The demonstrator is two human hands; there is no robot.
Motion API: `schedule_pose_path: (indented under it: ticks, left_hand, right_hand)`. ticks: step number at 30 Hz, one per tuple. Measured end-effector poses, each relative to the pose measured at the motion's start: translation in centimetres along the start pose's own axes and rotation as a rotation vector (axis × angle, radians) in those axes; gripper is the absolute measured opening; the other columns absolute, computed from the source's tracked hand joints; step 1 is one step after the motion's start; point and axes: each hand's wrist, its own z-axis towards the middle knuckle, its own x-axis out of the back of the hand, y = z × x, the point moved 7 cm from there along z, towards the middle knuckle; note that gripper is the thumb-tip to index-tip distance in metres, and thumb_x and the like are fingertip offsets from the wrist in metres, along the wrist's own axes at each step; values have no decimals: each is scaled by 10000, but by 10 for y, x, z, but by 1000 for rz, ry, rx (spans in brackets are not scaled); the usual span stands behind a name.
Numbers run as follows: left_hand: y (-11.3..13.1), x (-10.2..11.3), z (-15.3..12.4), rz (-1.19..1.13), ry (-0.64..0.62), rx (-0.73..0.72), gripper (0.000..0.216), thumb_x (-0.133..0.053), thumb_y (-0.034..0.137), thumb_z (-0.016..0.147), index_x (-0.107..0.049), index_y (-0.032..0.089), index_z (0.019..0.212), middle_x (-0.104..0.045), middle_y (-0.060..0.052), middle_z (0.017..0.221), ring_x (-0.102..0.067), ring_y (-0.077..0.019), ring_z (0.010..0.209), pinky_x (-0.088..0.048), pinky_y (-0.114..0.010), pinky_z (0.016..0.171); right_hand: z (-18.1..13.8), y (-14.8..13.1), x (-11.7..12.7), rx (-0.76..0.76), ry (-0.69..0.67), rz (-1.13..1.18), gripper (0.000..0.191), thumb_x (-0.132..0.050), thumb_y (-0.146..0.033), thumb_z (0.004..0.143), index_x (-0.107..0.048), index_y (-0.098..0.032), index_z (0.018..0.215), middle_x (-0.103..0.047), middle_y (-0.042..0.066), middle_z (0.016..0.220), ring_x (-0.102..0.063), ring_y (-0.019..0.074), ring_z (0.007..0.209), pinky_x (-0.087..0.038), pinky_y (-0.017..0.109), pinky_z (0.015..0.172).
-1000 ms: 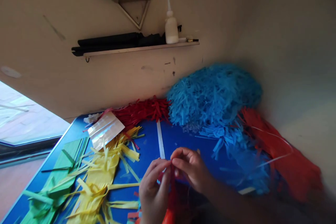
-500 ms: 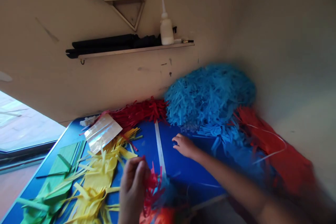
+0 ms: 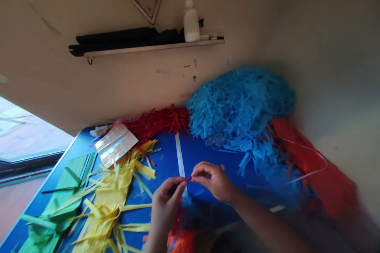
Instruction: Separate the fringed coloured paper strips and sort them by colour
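Low in the centre, my left hand (image 3: 168, 199) is closed in a pinch on the tip of a red tissue-paper fringe (image 3: 177, 223). My right hand (image 3: 216, 182) pinches the same red tip from the right, so the fingertips of both hands nearly meet. Only a short red bit shows between them. Below my left hand the fringe hangs beside a blurred blue tuft (image 3: 187, 202) and an orange-red paper piece (image 3: 182, 241), both partly hidden. How these pieces are joined I cannot tell.
On the blue table (image 3: 166, 154) lie green paper (image 3: 71, 178), yellow fringes (image 3: 113, 189), a shiny sheet (image 3: 117, 145), red fringes (image 3: 154, 122), a large blue fringed heap (image 3: 237, 99) and red-orange paper (image 3: 314, 170). A wall shelf (image 3: 142, 49) holds a white bottle (image 3: 191, 23).
My right hand has come from over the table, down and left, to the red tip. My left hand has shifted right. The view has tilted slightly down.
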Motion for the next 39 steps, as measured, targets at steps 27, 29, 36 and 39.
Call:
schedule_pose_path:
  ticks: [27, 29, 36, 39]
  left_hand:
    - [41, -16, -19, 377, -69, -539, 160, -599, 290, 892, -753, 247, 878, -737, -34, 792, -686, -157, 690, -533, -241, 623]
    - [38, -13, -19, 405, -38, -533, 135, -628, 315, 876, -747, 254, 893, -742, -25, 780, -688, -168, 686, -534, -258, 628]
    - [35, -12, -17, 416, -77, -502, 137, -636, 344, 873, -729, 254, 829, -751, -22, 805, -686, -186, 747, -524, -294, 692]
    - [38, -11, -16, 408, -66, -525, 167, -632, 340, 878, -723, 254, 767, -736, -6, 730, -667, -175, 686, -507, -296, 683]
  right_hand:
    - [-13, -22, -2, 81, -133, -411, 180, -559, -58, 808, -587, -209, 902, -664, 10, 887, -630, 169, 859, -459, 279, 809]
    - [-13, -24, -1, 67, -141, -439, 203, -563, -43, 798, -587, -214, 905, -674, 8, 896, -637, 173, 876, -455, 287, 825]
    - [-15, -22, 0, 74, -134, -438, 166, -556, -60, 811, -585, -208, 879, -656, 6, 864, -626, 167, 847, -443, 286, 806]
    - [-15, -20, 1, 67, -134, -354, 171, -584, -78, 801, -605, -206, 912, -657, 13, 889, -616, 166, 847, -455, 278, 793]
